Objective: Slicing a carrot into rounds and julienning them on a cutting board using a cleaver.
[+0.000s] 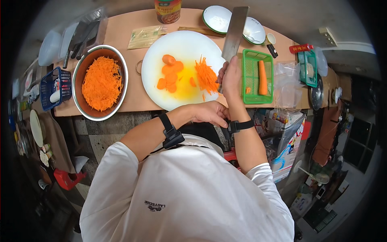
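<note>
My right hand (231,80) is closed round the handle of a cleaver (235,34), its broad blade pointing up and away over the right edge of a round white cutting board (157,48). My left hand (210,113) reaches across to my right wrist, its fingers pinched at the black wrist strap (242,126) with a small black device on it. On the board lie a heap of carrot shreds (206,76), nearest the cleaver, and several carrot slices (170,76) to the left. Orange-yellow juice stains the board's middle.
At the left stands a steel bowl (124,86) of shredded carrot (101,82), beside a blue basket (45,90). A green basket (246,72) at the right holds a peeled carrot (263,78). Behind are two white bowls (217,18), a food tub (167,12) and packed sticks (146,37).
</note>
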The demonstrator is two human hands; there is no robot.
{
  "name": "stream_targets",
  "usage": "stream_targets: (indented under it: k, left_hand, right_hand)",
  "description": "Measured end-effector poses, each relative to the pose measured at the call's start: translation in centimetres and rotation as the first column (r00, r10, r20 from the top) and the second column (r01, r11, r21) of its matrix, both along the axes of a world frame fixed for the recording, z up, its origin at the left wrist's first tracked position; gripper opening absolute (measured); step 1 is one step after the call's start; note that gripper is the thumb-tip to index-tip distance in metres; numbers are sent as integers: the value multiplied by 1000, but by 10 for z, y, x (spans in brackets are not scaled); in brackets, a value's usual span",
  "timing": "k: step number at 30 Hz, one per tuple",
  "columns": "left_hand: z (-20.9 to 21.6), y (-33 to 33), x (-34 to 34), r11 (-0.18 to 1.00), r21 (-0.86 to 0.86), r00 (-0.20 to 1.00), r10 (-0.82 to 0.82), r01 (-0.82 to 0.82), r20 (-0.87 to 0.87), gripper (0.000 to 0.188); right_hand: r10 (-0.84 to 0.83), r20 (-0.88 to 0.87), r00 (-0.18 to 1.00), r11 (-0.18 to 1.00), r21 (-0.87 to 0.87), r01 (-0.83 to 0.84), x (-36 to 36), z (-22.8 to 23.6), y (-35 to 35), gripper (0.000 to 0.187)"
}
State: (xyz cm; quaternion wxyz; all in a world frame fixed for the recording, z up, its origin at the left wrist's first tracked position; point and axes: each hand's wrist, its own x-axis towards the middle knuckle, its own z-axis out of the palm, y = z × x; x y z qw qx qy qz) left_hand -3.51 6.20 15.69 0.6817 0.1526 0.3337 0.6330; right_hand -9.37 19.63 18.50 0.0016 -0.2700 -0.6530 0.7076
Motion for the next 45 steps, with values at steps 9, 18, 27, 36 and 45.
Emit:
stream_targets:
  k: [9, 18, 27, 36, 45]
  left_hand:
    - [10, -2, -12, 998, -28, 998, -55, 55, -2, 51]
    - [-27, -27, -30, 992, -118, 884, -90, 39, -459, 50]
    - [-63, -81, -34, 777, -200, 15, -238, -596, -971, 22]
    - [-88, -90, -21, 821, -223, -154, -350, -526, -924, 26]
    - [-88, -80, -26, 847, -263, -121, -354, -462, -928, 32]
  right_hand:
    - [356, -136, 924, 332, 943, 10, 14, 24, -16, 31]
    - [365, -102, 925, 671, 718, -186, 18, -22, -15, 52]
    - [346, 276, 897, 823, 369, -431, 67, -63, -5, 64]
    - [384, 370, 846, 785, 352, -510, 107, -83, 1, 59]
    - [430, 293, 854, 751, 409, -519, 117, -107, -14, 61]
